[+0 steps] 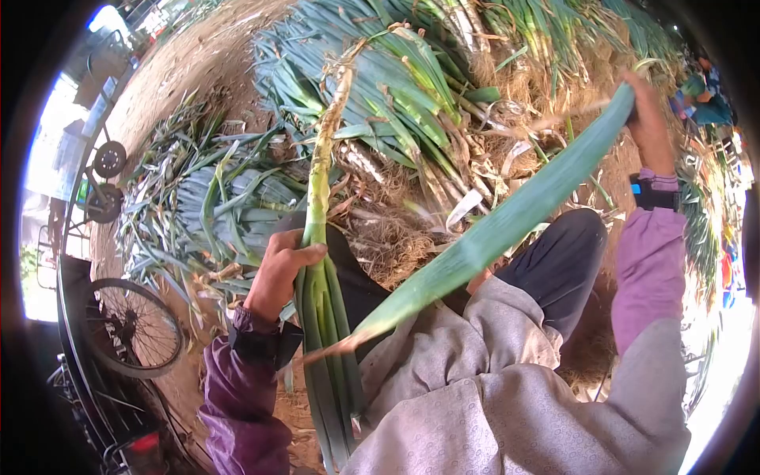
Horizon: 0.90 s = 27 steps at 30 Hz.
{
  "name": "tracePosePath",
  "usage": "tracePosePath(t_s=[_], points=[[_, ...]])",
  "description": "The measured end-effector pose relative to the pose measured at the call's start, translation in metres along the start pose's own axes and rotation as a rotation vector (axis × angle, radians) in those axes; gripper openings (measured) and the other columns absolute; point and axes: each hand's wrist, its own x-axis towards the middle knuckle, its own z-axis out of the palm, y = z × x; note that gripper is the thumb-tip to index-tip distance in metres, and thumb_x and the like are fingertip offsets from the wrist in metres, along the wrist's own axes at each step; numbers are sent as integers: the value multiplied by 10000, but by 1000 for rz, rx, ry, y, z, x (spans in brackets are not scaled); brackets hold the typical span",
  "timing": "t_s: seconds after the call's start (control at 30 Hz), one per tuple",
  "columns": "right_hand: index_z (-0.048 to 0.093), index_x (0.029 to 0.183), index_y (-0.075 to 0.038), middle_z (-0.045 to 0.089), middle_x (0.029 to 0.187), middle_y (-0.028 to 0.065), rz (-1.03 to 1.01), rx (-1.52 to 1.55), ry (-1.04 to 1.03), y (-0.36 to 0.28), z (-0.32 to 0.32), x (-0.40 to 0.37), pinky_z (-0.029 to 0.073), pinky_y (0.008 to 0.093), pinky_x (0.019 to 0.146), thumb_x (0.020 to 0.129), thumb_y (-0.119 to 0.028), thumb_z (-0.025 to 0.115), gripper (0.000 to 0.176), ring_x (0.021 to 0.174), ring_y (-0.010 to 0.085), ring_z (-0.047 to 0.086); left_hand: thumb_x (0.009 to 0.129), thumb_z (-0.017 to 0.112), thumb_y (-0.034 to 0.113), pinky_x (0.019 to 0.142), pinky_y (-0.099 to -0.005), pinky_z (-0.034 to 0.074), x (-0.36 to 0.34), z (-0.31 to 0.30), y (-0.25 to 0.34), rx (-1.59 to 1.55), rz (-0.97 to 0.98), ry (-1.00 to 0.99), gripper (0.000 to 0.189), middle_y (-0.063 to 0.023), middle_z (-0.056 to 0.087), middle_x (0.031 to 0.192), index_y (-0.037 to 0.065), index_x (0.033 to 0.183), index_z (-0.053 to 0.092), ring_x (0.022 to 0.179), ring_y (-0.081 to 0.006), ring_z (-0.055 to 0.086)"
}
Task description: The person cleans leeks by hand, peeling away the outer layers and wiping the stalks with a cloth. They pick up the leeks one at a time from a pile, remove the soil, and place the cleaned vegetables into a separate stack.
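Note:
My left hand (281, 265) is closed around the stalk of a large green onion (318, 186). Its pale, dirty stem end points up and away, and its green leaves hang toward my lap. Raised at the upper right, my right hand (649, 119) grips the wide end of a long green onion leaf (483, 241). That leaf slants across in front of my lap, and its dry brown tip passes over the leaves of the held onion. Part of the right hand's fingers is hidden behind the leaf.
A big heap of green onions (372, 87) with tangled roots (380, 249) lies ahead on bare soil (178, 75). A smaller pile (226, 202) sits at the left. Beyond it stands a cart or cycle with a spoked wheel (131, 326). More onions lie at the right.

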Motion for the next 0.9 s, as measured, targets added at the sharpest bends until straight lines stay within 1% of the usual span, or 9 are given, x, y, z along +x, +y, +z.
tracePosePath(t_s=[0.07, 0.13, 0.17, 0.23, 0.3, 0.47, 0.6, 0.8, 0.9], points=[[565, 802, -96, 520, 704, -2, 351, -413, -249, -17, 1, 5, 415, 248, 560, 896, -434, 613, 354, 645, 83, 511, 860, 590, 177, 592, -303, 527, -2, 6, 6, -106, -60, -68, 237, -132, 662, 763, -43, 945, 565, 615, -195, 649], [566, 776, -96, 474, 634, 1, -77, -1162, -217, -1, 43, -21, 405, 278, 530, 873, -463, 627, 384, 584, 125, 487, 858, 598, 173, 594, -311, 532, 3, 14, 4, -155, -51, -119, 234, -141, 663, 766, -40, 948, 564, 621, -204, 655], [566, 771, -95, 466, 632, 8, -553, -1207, -37, 36, 61, -28, 404, 296, 527, 867, -474, 625, 395, 580, 139, 483, 857, 603, 171, 595, -314, 535, 7, 19, 4, -176, -47, -155, 232, -145, 664, 767, -39, 949, 564, 624, -209, 657], [592, 756, -83, 521, 670, 71, -171, -1274, -262, -45, 122, -59, 464, 338, 524, 904, -425, 570, 373, 573, 174, 548, 840, 620, 147, 628, -321, 548, 6, 30, 17, -211, -62, -227, 219, -163, 669, 780, -34, 949, 563, 661, -235, 673], [622, 965, -31, 601, 834, 117, -637, -763, -271, -51, 162, -93, 445, 296, 487, 917, -438, 561, 414, 560, 172, 534, 832, 624, 136, 647, -324, 553, 5, 37, 24, -251, -67, -316, 215, -169, 671, 787, -33, 950, 563, 678, -245, 677], [605, 989, 60, 618, 1019, 245, -1065, -563, -386, -86, 223, -141, 533, 347, 541, 796, -252, 662, 372, 690, 282, 654, 811, 635, 101, 703, -335, 548, -3, 56, 40, -183, -77, -365, 236, -133, 683, 821, -43, 996, 608, 717, -222, 679], [603, 826, 17, 612, 812, 177, -1224, -579, -326, -76, 229, -141, 504, 345, 487, 721, -135, 613, 185, 628, 229, 643, 813, 629, 100, 699, -315, 537, -5, 61, 41, -82, -30, -377, 204, -104, 685, 815, -40, 961, 623, 717, -191, 674], [592, 777, -1, 585, 760, 150, -1167, -453, -433, -80, 220, -137, 489, 346, 456, 720, -112, 599, 126, 578, 236, 625, 803, 634, 101, 682, -300, 531, -6, 65, 39, -47, -5, -378, 205, -101, 684, 792, -40, 952, 621, 698, -179, 668], [582, 779, -4, 576, 750, 144, -1215, -566, -442, -77, 219, -140, 473, 342, 441, 725, -113, 592, 122, 574, 229, 619, 768, 683, 178, 605, -246, 428, -8, 68, 42, -58, -33, -374, 265, 16, 605, 741, -37, 919, 648, 647, -82, 525]])
